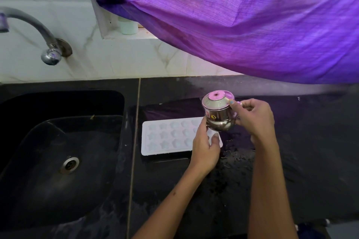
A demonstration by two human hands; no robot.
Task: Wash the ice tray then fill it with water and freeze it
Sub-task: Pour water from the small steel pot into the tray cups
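Note:
A white ice tray (167, 137) with star-shaped cells lies flat on the black counter, just right of the sink. Above its right end I hold a small round steel pot (219, 114), tilted with its mouth toward the wall. My right hand (252, 116) grips the pot at its rim and side. My left hand (206, 147) supports the pot from below and covers the tray's right end. Whether the cells hold water I cannot tell.
A black sink (58, 153) with a metal drain (69, 164) fills the left. A curved tap (38, 31) sticks out of the tiled wall above it. A purple curtain (242, 17) hangs over the right. Water drops lie on the counter (239, 153).

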